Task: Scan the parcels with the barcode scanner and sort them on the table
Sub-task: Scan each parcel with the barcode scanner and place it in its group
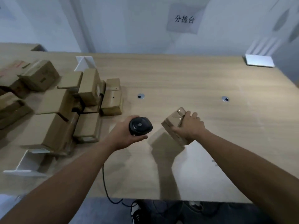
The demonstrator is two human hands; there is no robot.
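Head camera is looking down on both forearms reaching out over the table (186, 75). The left hand (124, 135) is wrapping its fingers round the handle of the black barcode scanner (140, 126), whose head is turning toward the right; its cable (105, 183) is trailing back off the near edge. The right hand (187, 126) is gripping a small brown parcel (174, 125), thumb along the near side and fingers curled over the far corner, and is holding it tilted above the wood, its shadow lying just below it. Scanner and parcel are sitting close together but apart.

From where I am standing, this is looking like the scanning step: the parcel is being presented to the scanner. I cannot tell where its label is, so the next move is probably calling for turning the box until the barcode faces the scanner head, then carrying it off to its place.

Farther left, a heap of other parcels (53, 101) is waiting, hemmed by white dividers (84, 63). The right half of the table is carrying two small round grommets (141, 96). A paper sign (184, 19) is hanging on the wall behind.
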